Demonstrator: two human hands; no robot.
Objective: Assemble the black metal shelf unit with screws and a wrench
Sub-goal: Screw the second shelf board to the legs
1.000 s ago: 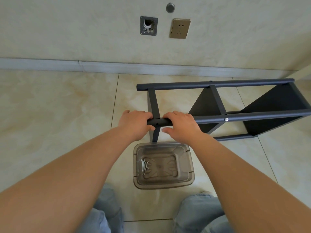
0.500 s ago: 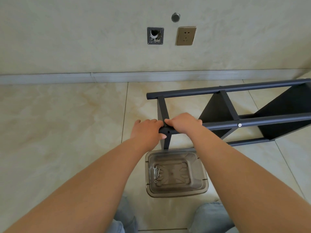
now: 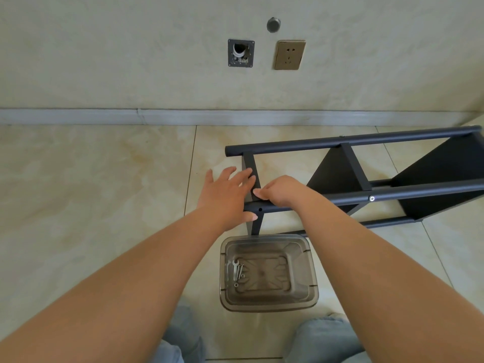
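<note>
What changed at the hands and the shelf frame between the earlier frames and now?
The left hand let go its grip on the near rail: its fingers are now spread over the end crosspiece, thumb under the rail. The right hand still grips the rail beside the empty screw hole. The shelf unit, the plastic bin and the wrench in it have not moved on the floor.

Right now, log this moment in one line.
left hand open at shelf frame | right hand on rail | wrench in bin
</note>
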